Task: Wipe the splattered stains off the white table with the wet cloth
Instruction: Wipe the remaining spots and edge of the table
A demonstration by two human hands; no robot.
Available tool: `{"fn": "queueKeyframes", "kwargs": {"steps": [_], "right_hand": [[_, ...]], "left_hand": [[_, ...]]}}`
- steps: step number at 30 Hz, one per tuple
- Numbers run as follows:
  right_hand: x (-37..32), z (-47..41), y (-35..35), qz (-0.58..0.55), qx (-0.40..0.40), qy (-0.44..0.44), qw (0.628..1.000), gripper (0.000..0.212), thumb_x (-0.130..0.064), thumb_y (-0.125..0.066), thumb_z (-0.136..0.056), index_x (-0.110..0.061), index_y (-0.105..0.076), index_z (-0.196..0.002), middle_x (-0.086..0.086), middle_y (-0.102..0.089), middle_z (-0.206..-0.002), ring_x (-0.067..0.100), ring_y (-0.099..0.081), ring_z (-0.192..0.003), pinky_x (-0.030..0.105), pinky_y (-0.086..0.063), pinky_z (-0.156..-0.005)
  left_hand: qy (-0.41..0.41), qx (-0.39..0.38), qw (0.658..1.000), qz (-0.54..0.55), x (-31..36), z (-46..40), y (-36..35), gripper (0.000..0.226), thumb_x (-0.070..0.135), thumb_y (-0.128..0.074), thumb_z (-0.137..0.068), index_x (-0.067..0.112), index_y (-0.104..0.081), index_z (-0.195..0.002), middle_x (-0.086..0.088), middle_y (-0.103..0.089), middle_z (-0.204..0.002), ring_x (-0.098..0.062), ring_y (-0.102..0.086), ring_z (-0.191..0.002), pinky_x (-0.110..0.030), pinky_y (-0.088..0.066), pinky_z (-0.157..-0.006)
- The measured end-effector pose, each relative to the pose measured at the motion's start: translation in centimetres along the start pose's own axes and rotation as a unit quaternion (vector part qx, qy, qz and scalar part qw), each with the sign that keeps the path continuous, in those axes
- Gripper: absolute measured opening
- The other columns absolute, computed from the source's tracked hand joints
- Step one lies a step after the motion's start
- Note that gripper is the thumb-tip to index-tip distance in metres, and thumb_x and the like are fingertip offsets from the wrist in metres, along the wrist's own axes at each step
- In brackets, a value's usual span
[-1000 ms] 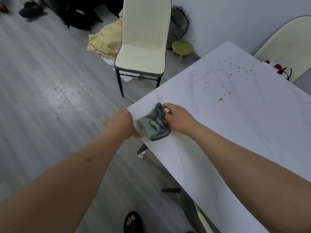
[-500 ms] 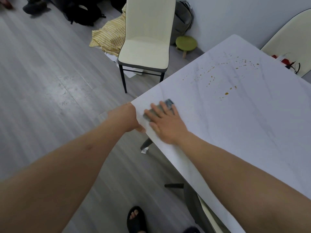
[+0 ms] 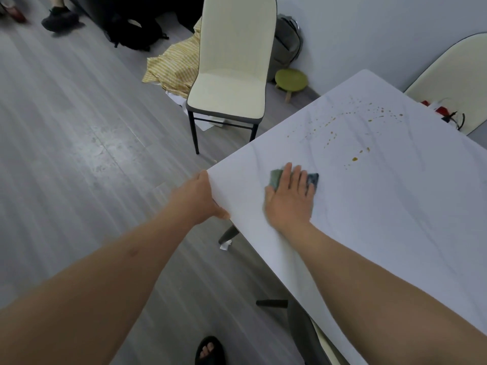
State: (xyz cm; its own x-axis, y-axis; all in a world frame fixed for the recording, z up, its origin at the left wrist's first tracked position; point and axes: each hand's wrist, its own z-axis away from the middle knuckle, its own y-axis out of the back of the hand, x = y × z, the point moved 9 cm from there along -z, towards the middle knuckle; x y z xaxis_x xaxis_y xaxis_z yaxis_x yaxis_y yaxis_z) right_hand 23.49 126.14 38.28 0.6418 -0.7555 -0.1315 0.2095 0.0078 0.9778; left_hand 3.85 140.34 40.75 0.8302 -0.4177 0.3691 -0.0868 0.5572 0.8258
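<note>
— What's the right hand (image 3: 290,200) doing?

— It lies flat on the cloth (image 3: 312,179), fingers straight and a little spread, palm down. No curl in that grip at all; it just presses the cloth onto the bench (image 3: 382,206). A green corner of the cloth pokes out on the thumb side of the fingers, and a darker blue-grey corner on the little-finger side.

— And the left hand (image 3: 196,200)?

— It's at the near corner of the bench, just beside the right hand but apart from it. The fingers are curled down over the edge and the thumb lies along the rim. So that grip is closed on the bench edge, and it holds nothing else.

— Where are the stains (image 3: 354,159)?

— Beyond the right hand's fingertips. The nearest brown drop sits a little way past the cloth. The rest scatter farther out in a loose arc towards the far corner. The cloth touches none of them.

— Anything else around?

— Out past the left hand a cream chair (image 3: 229,83) stands on the grey floor (image 3: 79,154). Behind it lie some yellow striped fabric (image 3: 171,67), a small green stool (image 3: 291,80) and a grey backpack (image 3: 286,46) against the wall. A second cream chair (image 3: 453,80) is behind the far side of the bench, with something red on it. Below the arms a sandalled foot (image 3: 209,350) shows.
</note>
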Motion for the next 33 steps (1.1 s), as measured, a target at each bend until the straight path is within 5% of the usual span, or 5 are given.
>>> {"fn": "queueKeyframes", "kwargs": {"steps": [11,17,22,26,33], "right_hand": [[-17.1,0.1,-2.7,0.026,-0.055,0.261,0.963,0.067,-0.047,-0.018,-0.104,-0.016,-0.002,-0.161,0.001,0.003,-0.169,0.025,0.01,-0.155,0.05,0.002,-0.124],[-9.5,4.4,-2.4,0.082,-0.077,0.397,0.911,0.061,-0.054,-0.015,-0.101,-0.035,-0.014,-0.159,-0.016,-0.01,-0.167,0.015,-0.003,-0.155,0.047,-0.004,-0.124],[0.5,-2.4,-0.1,0.064,-0.059,0.188,0.978,0.06,-0.05,-0.01,-0.103,-0.034,0.0,-0.16,-0.012,0.005,-0.168,0.018,0.007,-0.155,0.051,0.0,-0.123],[-2.3,-6.0,0.1,0.019,-0.035,0.035,0.999,0.066,-0.05,-0.011,-0.101,-0.025,0.002,-0.16,-0.005,0.006,-0.169,0.026,0.009,-0.154,0.057,0.004,-0.122],[-14.2,1.3,-1.9,0.048,-0.05,0.295,0.953,0.064,-0.052,-0.012,-0.1,-0.028,-0.016,-0.159,-0.006,-0.015,-0.167,0.025,-0.006,-0.155,0.058,-0.007,-0.12]], "left_hand": [[0.037,-0.028,0.998,0.042,-3.8,0.4,-0.3,0.138,0.047,-0.095,-0.058,0.009,-0.008,-0.158,-0.013,-0.032,-0.16,-0.033,-0.041,-0.141,-0.047,-0.04,-0.112],[0.017,-0.079,0.996,0.049,-0.7,0.4,-1.4,0.141,0.055,-0.096,-0.038,0.013,-0.018,-0.148,-0.004,-0.046,-0.143,-0.03,-0.052,-0.128,-0.047,-0.047,-0.105],[0.006,-0.048,0.997,0.055,-0.3,0.5,0.1,0.093,0.041,-0.095,-0.061,0.022,-0.04,-0.134,0.008,-0.055,-0.116,-0.017,-0.05,-0.105,-0.03,-0.043,-0.088],[0.014,-0.05,0.998,0.019,-0.4,0.0,1.2,0.058,0.029,-0.089,-0.07,0.022,-0.057,-0.117,0.011,-0.053,-0.086,-0.018,-0.057,-0.086,-0.029,-0.046,-0.072],[0.006,-0.008,0.99,-0.142,2.6,-0.8,3.3,0.027,0.019,-0.047,-0.1,0.002,-0.059,-0.117,-0.014,-0.062,-0.11,-0.031,-0.062,-0.102,-0.039,-0.053,-0.09]]}}
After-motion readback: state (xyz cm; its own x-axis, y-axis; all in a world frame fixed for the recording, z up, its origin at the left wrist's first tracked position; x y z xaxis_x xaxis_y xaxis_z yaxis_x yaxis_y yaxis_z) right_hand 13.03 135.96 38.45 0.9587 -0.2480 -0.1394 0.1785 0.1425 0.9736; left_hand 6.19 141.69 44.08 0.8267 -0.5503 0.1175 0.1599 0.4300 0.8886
